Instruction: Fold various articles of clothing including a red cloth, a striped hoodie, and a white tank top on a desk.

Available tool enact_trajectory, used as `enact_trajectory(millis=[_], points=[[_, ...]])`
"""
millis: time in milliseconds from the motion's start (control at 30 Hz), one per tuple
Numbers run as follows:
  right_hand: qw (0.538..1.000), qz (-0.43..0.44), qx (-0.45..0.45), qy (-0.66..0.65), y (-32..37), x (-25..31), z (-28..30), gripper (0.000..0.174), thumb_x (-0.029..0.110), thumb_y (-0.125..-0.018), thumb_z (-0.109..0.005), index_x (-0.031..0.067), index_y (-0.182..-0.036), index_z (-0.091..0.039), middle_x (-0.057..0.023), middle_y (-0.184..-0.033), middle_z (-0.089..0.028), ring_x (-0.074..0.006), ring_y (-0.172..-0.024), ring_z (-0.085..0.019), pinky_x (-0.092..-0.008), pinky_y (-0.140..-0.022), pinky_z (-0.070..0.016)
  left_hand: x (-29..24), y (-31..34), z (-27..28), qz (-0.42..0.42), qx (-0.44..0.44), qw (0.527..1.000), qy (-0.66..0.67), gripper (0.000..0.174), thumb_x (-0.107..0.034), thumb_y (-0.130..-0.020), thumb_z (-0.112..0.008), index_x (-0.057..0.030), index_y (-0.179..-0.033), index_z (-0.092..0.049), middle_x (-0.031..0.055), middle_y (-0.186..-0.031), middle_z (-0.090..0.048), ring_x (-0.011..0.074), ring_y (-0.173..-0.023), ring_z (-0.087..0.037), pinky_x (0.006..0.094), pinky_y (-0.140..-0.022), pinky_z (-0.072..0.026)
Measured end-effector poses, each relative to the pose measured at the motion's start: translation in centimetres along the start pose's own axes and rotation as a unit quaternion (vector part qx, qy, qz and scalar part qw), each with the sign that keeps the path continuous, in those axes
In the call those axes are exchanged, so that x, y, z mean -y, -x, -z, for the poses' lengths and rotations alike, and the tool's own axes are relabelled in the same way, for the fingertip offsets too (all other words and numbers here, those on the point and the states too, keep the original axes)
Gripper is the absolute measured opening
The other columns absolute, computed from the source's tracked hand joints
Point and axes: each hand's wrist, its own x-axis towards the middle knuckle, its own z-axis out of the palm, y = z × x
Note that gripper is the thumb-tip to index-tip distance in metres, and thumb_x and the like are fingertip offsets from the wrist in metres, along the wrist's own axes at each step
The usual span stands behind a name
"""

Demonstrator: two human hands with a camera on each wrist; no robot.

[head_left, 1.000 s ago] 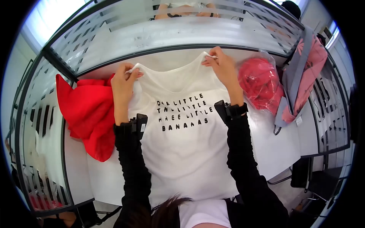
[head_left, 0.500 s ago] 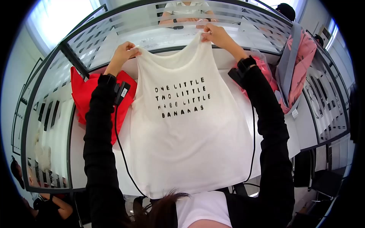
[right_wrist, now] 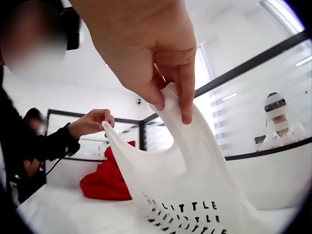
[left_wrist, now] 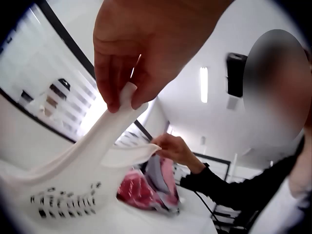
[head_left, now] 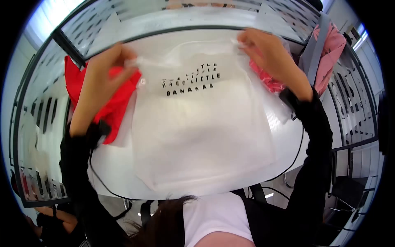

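A white sleeveless top (head_left: 197, 127) with black lettering spreads over the table, its neck end raised toward the far side. My left hand (head_left: 105, 72) pinches one shoulder strap between thumb and fingers, plain to see in the left wrist view, where the strap (left_wrist: 127, 97) rises to the fingertips. The other strap (right_wrist: 170, 97) is pinched by my right hand (head_left: 273, 57). Both hands are blurred in the head view. The fabric sags between the straps, and folds hide part of the upper lettering.
Red cloth (head_left: 113, 103) lies beside the left forearm. A plastic-wrapped pink-red bundle (head_left: 269, 76) and a grey-and-pink cloth item (head_left: 325, 53) are at the right. A framed partition (head_left: 173, 33) borders the table's far side. Cables (head_left: 294, 164) hang from both wrists.
The top was raised and stretched half a second ago; now it is lower and flatter on the table. Both hands have moved outward, still holding the straps.
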Motion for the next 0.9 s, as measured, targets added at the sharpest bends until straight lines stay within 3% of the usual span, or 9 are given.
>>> enact_trajectory(millis=[33,100,167,233,433,567,667,800,900], points=[[0.993,0.095,-0.02,0.062,2.1,1.1,-0.4,0.013,0.01,-0.083,-0.056,0.0015,-0.09,-0.05,-0.0112,-0.076,-0.054,-0.0292,-0.067,-0.055,-0.0356,-0.059,-0.0446,-1.8,2.5,-0.1,0.019,0.027,0.999,0.032,0.017,0.003,-0.073,-0.062,0.0022,-0.087,-0.053,0.0071,-0.078,-0.056,0.0153,-0.074,-0.057,0.0248,-0.071,-0.0463],[0.986,0.028,0.121,0.111,7.4,5.0,-0.1,0.011,0.008,-0.081,-0.055,0.0022,-0.09,-0.05,-0.0101,-0.081,-0.053,-0.0272,-0.065,-0.056,-0.0329,-0.055,-0.0468,-4.1,7.6,-1.2,0.028,0.119,0.992,0.019,0.024,0.005,-0.067,-0.065,-0.0005,-0.088,-0.054,0.0106,-0.084,-0.058,0.023,-0.073,-0.058,0.0265,-0.069,-0.0471],[0.98,-0.03,0.187,-0.06,11.5,7.8,-1.4,0.009,0.008,-0.081,-0.054,0.0035,-0.089,-0.051,-0.0096,-0.078,-0.052,-0.0246,-0.065,-0.057,-0.0336,-0.053,-0.0466,-4.3,13.0,-4.0,-0.022,0.206,0.978,-0.025,0.018,-0.004,-0.069,-0.065,-0.0053,-0.083,-0.053,0.0081,-0.081,-0.054,0.025,-0.073,-0.056,0.0348,-0.064,-0.0459],[0.948,0.004,0.315,-0.049,14.9,8.9,-3.8,0.011,0.005,-0.077,-0.053,0.0044,-0.088,-0.051,-0.0068,-0.081,-0.051,-0.0203,-0.071,-0.058,-0.0318,-0.054,-0.0474,-4.0,17.0,-7.0,-0.053,0.244,0.968,-0.031,0.014,-0.006,-0.07,-0.06,-0.0049,-0.081,-0.051,0.0062,-0.076,-0.05,0.0237,-0.069,-0.052,0.0345,-0.061,-0.0431],[0.961,-0.003,0.275,-0.025,18.0,9.0,-6.5,0.013,0.004,-0.074,-0.054,0.0033,-0.087,-0.051,-0.0066,-0.085,-0.053,-0.0204,-0.073,-0.058,-0.0304,-0.056,-0.0475,-3.5,18.9,-9.6,-0.019,0.233,0.971,-0.041,0.021,-0.004,-0.065,-0.064,-0.0056,-0.082,-0.052,0.0062,-0.081,-0.054,0.026,-0.071,-0.054,0.0346,-0.064,-0.0445],[0.984,-0.041,0.175,-0.009,16.0,9.6,-2.6,0.015,0.004,-0.07,-0.06,0.0035,-0.083,-0.055,-0.0062,-0.084,-0.054,-0.0186,-0.073,-0.057,-0.0288,-0.057,-0.0472,-4.8,17.1,-6.6,-0.014,0.093,0.994,-0.055,0.018,0.0,-0.064,-0.064,-0.0062,-0.078,-0.055,0.0048,-0.079,-0.057,0.0233,-0.07,-0.056,0.0319,-0.059,-0.0449],[0.978,0.033,0.197,-0.057,17.3,10.7,-0.9,0.016,0.004,-0.068,-0.061,0.0037,-0.082,-0.054,-0.0055,-0.084,-0.054,-0.0181,-0.073,-0.057,-0.0278,-0.058,-0.047,-5.6,18.5,-5.8,-0.086,0.107,0.99,-0.006,0.017,-0.001,-0.062,-0.064,-0.006,-0.076,-0.055,0.0042,-0.078,-0.057,0.0212,-0.068,-0.056,0.0306,-0.06,-0.0453],[0.937,0.064,0.337,-0.067,20.3,12.2,-2.7,0.017,0.004,-0.067,-0.06,0.0031,-0.083,-0.054,-0.0061,-0.089,-0.053,-0.0189,-0.075,-0.056,-0.0295,-0.064,-0.0474,-6.0,21.3,-8.1,-0.1,0.239,0.966,-0.004,0.018,-0.006,-0.068,-0.059,-0.0055,-0.085,-0.055,0.0043,-0.088,-0.056,0.0198,-0.081,-0.056,0.0317,-0.074,-0.0461],[0.934,0.012,0.338,-0.116,21.2,12.4,-3.1,0.018,0.006,-0.069,-0.062,0.0026,-0.084,-0.054,-0.0059,-0.091,-0.054,-0.0197,-0.078,-0.056,-0.0295,-0.067,-0.0476,-5.7,22.5,-9.2,-0.126,0.3,0.946,-0.02,0.021,-0.006,-0.068,-0.058,-0.0055,-0.089,-0.055,0.0044,-0.09,-0.055,0.0199,-0.085,-0.055,0.0322,-0.078,-0.0451]])
